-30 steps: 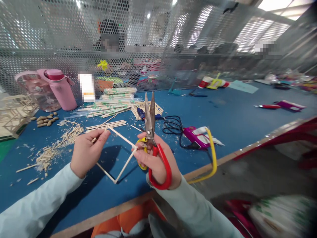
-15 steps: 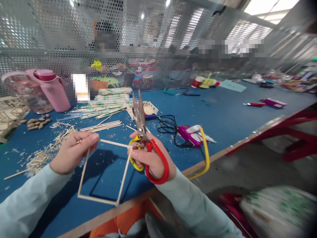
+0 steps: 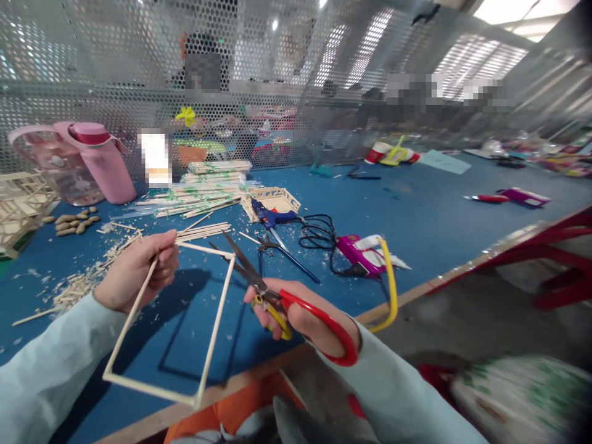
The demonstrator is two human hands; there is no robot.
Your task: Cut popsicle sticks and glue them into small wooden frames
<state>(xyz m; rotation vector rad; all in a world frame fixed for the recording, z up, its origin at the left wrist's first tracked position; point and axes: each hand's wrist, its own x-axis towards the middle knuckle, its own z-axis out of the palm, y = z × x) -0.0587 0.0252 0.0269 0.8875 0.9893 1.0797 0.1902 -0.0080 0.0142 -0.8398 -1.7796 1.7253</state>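
Pinched in my left hand [image 3: 143, 271] is one corner of a square frame of thin wooden sticks [image 3: 213, 333], held tilted above the blue table. My right hand [image 3: 305, 314] grips a pair of scissors [image 3: 252, 271] with one red and one yellow handle. Their blades are spread and point up and left, close by the frame's upper right corner. Behind them on the table lie a blue glue gun [image 3: 272, 216] and blue-handled pliers [image 3: 287, 253]. Loose wooden sticks [image 3: 208, 231] lie just past my left hand.
Bundled sticks [image 3: 208, 185] and a small wooden lattice piece [image 3: 282, 198] lie further back. A pink bottle [image 3: 104, 166], peanuts [image 3: 74, 222] and stick scraps [image 3: 78, 296] are on the left. A purple box [image 3: 361, 253] with cable and a yellow hook-shaped bar [image 3: 392, 290] stand right.
The scissors have tipped from upright to pointing left, their blades opening wider. My right fingers have left the frame's corner, and the frame has swung lower and nearer in my left hand.
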